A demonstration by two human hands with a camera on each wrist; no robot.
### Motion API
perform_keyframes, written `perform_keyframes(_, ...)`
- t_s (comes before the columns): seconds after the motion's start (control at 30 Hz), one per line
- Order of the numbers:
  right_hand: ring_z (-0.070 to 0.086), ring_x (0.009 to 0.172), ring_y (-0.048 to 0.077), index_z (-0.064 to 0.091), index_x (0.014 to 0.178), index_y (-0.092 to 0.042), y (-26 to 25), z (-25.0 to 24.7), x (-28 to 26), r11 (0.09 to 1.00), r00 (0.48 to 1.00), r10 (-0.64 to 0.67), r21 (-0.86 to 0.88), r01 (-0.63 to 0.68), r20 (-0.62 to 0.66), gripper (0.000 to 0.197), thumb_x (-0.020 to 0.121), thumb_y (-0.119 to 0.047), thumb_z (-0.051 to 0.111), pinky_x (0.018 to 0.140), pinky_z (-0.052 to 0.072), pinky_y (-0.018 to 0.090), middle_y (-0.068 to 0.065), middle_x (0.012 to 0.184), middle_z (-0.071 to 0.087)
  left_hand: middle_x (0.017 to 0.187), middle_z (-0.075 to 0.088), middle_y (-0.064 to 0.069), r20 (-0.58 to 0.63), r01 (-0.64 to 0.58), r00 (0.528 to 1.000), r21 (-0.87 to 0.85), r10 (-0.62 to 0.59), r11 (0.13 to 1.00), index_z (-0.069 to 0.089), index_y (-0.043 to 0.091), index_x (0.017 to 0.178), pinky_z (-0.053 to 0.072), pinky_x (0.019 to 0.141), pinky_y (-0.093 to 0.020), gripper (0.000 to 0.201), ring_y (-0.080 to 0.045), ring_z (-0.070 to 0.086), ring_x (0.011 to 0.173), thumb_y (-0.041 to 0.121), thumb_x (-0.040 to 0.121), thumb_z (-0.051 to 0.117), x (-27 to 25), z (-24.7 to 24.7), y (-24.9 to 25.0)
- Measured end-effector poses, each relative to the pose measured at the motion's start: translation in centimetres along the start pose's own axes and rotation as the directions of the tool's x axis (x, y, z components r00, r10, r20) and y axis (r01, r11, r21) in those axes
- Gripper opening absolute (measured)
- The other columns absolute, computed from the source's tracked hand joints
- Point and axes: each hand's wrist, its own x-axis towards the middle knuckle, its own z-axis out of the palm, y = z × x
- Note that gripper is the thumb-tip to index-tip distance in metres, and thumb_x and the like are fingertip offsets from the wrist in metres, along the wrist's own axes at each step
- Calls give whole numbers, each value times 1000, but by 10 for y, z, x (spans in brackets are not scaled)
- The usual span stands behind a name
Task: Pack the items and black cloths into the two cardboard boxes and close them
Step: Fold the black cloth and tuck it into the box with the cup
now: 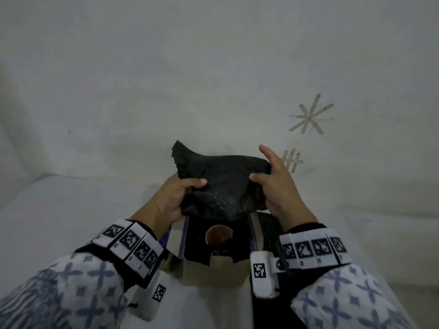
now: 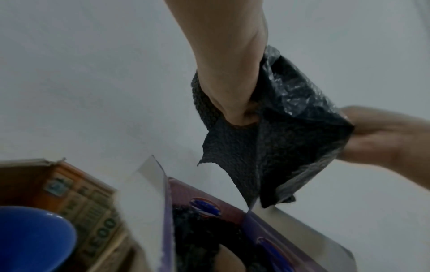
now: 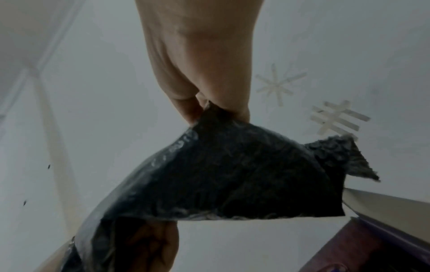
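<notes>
Two hands: both grip one black cloth (image 1: pixel 223 184) in the middle of the head view, held up above an open box.
Left hand (image 1: pixel 171 198): fingers curl round the left side of the cloth, thumb on top.
Right hand (image 1: pixel 276 186): thumb and some fingers pinch the right side; the first finger sticks up, off the cloth.
Cloth look: bumpy and a bit shiny, bunched up, with one corner poking up at the upper left.
Purple box (image 1: pixel 183 236): it sits low in the middle of the head view, right under the cloth, with its flaps open.
Inside it: a dark lining and a round brown thing (image 1: pixel 218 235). I cannot tell what the round thing is.
Brown box (image 2: pixel 76 185): at the lower left of the left wrist view, open, with a blue bowl (image 2: pixel 35 239) in front of it. I cannot tell if the bowl is inside.
Done so far: I think some packing has started, since the purple box already has things in it.
Left to do: I think this cloth must go down into the purple box. Then both boxes need their flaps shut.
Careful: the cloth is floppy, so a corner could hang over the edge.
</notes>
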Motion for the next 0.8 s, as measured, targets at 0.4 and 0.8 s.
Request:
perform_keyframes(0.4, 59, 102, 29, 62, 95, -5, 63, 23, -18, 183, 860, 496, -983, 32, 120, 17, 90, -16, 50, 75, 46, 29, 12, 98, 60, 129, 55, -6, -195, 213, 975, 693, -105, 688, 34, 15, 140, 55, 72, -25, 75, -21, 57, 105, 7, 77, 74, -2, -47, -34)
perform_keyframes(0.8, 20, 140, 41, 28, 141, -7, 108, 28, -5, -30, 834, 527, -978, 208, 162, 61, 89, -22, 55, 112, 30, 48, 22, 158, -2, 161, 1, -9, 10, -275, 882, 822, -471, -498, 21, 15, 149, -11, 116, -52, 81, -27, -12, 147, 54, 84, 49, 15, -35, -51)
